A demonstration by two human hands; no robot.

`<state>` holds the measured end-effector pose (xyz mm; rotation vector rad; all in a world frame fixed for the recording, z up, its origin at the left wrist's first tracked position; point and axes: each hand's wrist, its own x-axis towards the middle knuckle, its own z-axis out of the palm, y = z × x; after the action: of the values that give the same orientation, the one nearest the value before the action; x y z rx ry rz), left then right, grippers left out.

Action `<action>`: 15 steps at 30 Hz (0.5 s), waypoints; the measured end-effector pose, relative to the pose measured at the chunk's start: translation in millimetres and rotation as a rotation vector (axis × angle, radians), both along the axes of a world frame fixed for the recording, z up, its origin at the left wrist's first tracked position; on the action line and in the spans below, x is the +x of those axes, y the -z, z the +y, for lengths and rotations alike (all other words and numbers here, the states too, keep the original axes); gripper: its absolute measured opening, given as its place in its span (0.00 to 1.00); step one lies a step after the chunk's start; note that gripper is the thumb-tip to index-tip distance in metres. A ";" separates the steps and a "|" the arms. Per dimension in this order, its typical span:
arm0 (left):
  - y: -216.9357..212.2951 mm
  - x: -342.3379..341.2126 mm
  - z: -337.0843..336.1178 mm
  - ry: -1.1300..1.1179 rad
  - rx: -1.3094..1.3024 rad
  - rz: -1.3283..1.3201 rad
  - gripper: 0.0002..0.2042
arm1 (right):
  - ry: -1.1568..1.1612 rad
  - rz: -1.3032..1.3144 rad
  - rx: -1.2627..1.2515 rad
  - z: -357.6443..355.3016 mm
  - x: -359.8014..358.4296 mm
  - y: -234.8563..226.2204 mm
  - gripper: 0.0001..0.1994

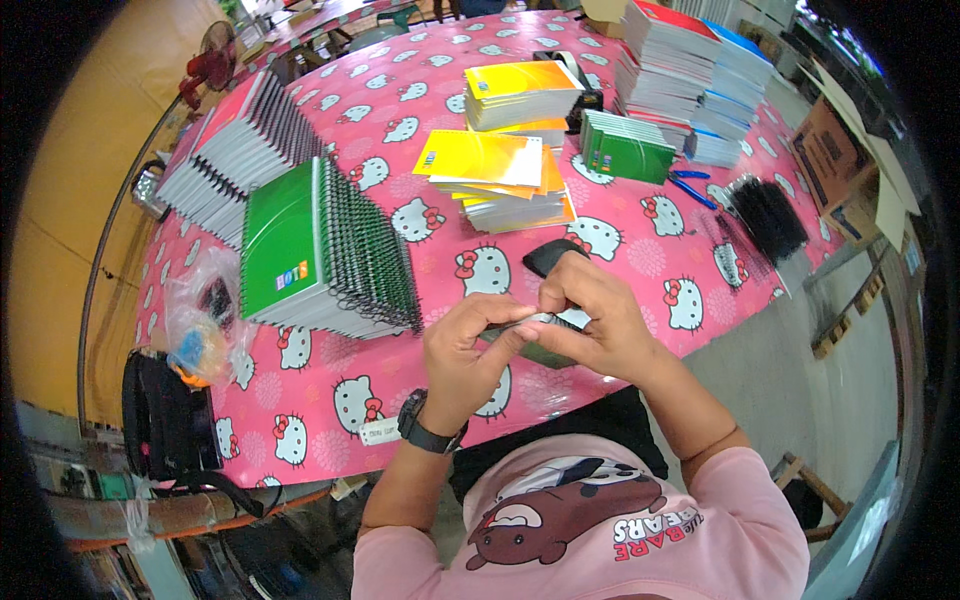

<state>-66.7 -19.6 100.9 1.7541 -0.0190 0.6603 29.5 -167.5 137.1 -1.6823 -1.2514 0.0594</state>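
My left hand (470,352) and my right hand (598,312) meet over the near part of the table, both closed with fingertips pinched together. Between them is a small notebook (543,352) with a dark green cover, held along one edge. White paper and dark marks show at that edge beside my right fingers; the fingers hide most of the rest. A dark flat item (553,257), its kind unclear, lies just beyond my right hand. To the left stands a stack of green spiral notebooks (285,240) with black coils. A black watch is on my left wrist.
Yellow booklets (490,160), small green booklets (628,147) and tall red and blue stacks (665,60) stand farther back. Blue-handled pliers (692,187) and black coils (768,218) lie right. A plastic bag (205,320) and black bag (165,415) are left; a cardboard box (840,150) stands right.
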 end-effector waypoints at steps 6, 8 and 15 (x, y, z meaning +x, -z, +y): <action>-9.0 -14.0 6.7 -0.041 -0.139 -0.054 0.13 | -0.077 -0.175 0.073 12.0 -5.3 -10.5 0.10; -18.2 -18.6 10.4 -0.089 -0.136 -0.138 0.17 | -0.090 -0.221 0.107 19.7 -7.5 -20.8 0.10; -73.3 -60.5 37.8 -0.366 -0.105 -0.202 0.39 | -0.135 0.120 0.561 100.3 -5.9 -102.2 0.09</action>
<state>-127.2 18.2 174.2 1.5961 0.1985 1.0839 23.5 -67.1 239.3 -1.0959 -1.1557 -0.1009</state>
